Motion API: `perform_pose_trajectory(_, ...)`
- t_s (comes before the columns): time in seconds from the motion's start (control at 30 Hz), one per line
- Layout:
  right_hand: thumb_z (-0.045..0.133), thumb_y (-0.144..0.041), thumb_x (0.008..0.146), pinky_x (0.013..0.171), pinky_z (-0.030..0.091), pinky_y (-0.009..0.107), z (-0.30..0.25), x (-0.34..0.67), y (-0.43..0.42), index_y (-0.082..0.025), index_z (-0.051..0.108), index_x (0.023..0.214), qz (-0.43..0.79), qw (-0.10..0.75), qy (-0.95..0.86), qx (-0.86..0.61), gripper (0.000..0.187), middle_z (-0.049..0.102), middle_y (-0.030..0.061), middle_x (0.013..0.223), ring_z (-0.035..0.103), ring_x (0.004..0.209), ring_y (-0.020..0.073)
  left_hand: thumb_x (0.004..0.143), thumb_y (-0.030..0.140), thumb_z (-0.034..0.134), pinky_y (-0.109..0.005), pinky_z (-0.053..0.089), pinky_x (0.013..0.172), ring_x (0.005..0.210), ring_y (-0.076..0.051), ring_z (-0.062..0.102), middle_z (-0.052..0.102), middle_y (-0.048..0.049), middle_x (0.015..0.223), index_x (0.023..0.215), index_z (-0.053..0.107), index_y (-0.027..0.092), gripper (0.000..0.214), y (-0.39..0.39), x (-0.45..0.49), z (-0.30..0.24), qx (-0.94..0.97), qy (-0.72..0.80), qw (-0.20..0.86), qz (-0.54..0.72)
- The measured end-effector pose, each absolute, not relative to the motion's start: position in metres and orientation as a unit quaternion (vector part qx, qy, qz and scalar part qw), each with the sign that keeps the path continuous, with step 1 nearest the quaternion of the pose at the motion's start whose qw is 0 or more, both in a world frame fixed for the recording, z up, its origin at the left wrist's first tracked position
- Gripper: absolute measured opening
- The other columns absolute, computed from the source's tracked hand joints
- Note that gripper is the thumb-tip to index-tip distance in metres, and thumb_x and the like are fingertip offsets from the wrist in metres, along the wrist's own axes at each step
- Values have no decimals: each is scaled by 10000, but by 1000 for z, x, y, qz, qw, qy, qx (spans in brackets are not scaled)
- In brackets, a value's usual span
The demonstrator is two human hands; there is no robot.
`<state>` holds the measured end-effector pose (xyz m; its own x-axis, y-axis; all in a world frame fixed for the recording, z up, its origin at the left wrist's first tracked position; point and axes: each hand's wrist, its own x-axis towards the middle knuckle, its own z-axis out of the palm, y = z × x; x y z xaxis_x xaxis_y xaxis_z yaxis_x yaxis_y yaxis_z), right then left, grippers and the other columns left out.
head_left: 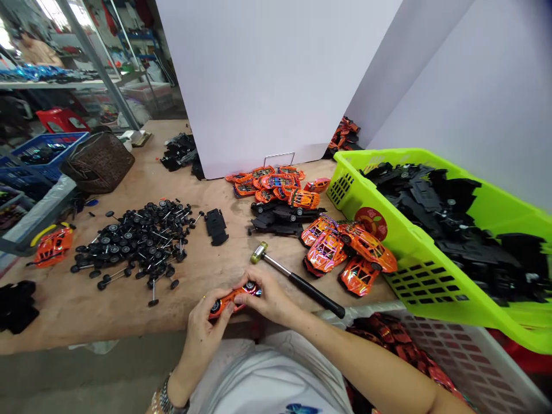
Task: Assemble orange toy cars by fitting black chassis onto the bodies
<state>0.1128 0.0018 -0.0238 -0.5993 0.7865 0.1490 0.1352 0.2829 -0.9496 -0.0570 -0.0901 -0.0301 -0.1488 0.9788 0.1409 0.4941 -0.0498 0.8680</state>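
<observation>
Between both hands, near the table's front edge, is an orange toy car (236, 300) with its side and black wheels showing. My left hand (204, 322) is closed around one end, and my right hand (263, 293) grips the other end, thumb on its side. Just beyond the right hand lies a hammer (297, 280) with a yellowish head and black handle. A black car base (216, 226) rests flat farther back. Left of it spreads a heap of black wheels on metal axles (142, 238). Several orange cars (325, 251) are piled to the right of the hammer.
A green basket (425, 244) of black car bases stands at the right, above a white crate (470, 351) holding red parts. Orange bodies (276, 181) and black bases (280, 218) lie before a white board (276, 80). A brown bag (101, 161) sits left; a person (38, 52) is beyond.
</observation>
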Motion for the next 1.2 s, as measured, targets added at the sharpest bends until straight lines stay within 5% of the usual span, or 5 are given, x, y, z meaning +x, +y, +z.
perform_pose_trajectory(0.2, 680, -369, 873, 910, 467, 333, -12, 124, 11, -191, 532, 1205, 583, 307, -710, -249, 404, 611, 70, 1160, 586, 1058, 204, 878, 451, 612, -311, 558, 804, 879, -200, 687, 723, -48, 952, 1010, 650, 196, 290, -89, -67, -45, 479, 629, 328, 517)
perform_pose_trajectory(0.43, 642, -151, 840, 760, 442, 296, 31, 117, 9, -184, 542, 1007, 357, 270, -858, -253, 198, 602, 40, 959, 556, 857, 188, 870, 414, 633, -396, 481, 1012, 1188, -246, 591, 591, -106, 1314, 1258, 542, 228, 440, -85, -73, -2, 584, 593, 278, 480)
perform_pose_trajectory(0.63, 627, -165, 836, 684, 394, 280, 59, 97, 7, -187, 497, 958, 244, 188, -926, -220, 180, 571, 50, 926, 524, 803, 196, 828, 447, 675, -356, 530, 763, 892, -230, 660, 694, -42, 950, 985, 627, 227, 275, -80, -74, 29, 612, 636, 202, 424)
perform_pose_trajectory(0.9, 655, -203, 838, 621, 327, 257, 58, 79, 15, -201, 477, 863, 234, 178, -941, -167, 179, 550, 20, 840, 495, 738, 175, 817, 416, 698, -324, 528, 729, 811, -201, 660, 697, -24, 860, 906, 624, 216, 230, -89, -84, 14, 564, 637, 202, 485)
perform_pose_trajectory(1.2, 679, -174, 803, 771, 449, 300, 34, 79, -10, -189, 501, 1042, 376, 252, -871, -189, 298, 588, 54, 1015, 565, 902, 195, 785, 352, 748, -334, 561, 844, 931, -200, 684, 688, -32, 977, 1022, 605, 220, 307, -107, -89, 3, 530, 611, 263, 526)
